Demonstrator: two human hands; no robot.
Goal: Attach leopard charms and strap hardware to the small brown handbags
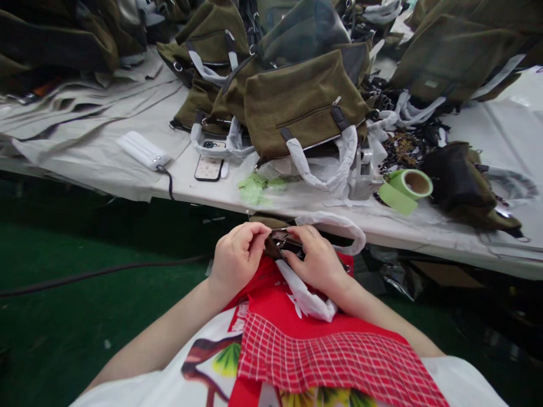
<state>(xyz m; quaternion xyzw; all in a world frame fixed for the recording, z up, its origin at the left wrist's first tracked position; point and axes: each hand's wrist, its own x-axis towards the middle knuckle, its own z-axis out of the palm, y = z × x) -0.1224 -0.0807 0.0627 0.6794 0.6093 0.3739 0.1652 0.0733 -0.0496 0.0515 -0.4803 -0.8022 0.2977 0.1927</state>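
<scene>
On my lap, against the table edge, lies a handbag (271,219) in olive cloth with dark trim, mostly covered by my hands. Its handles are wrapped in white paper; one wrapped handle (311,299) hangs over my red apron, and another curves beyond my right hand. My left hand (240,254) is closed in a pinch at the left end of the bag's metal zipper (279,229). Across from it, my right hand (316,257) grips the zipper edge, thumb and fingers bent around the bag's opening. A small metal fitting shows between the hands. Anything tiny in the left fingertips is hidden.
Finished-looking olive handbags (305,102) crowd the white table (178,195). Along its front are a white power bank (144,150) with a cable, a phone (209,168), green tape scraps (257,189) and a green tape roll (407,186). A dark cable (106,274) crosses at left.
</scene>
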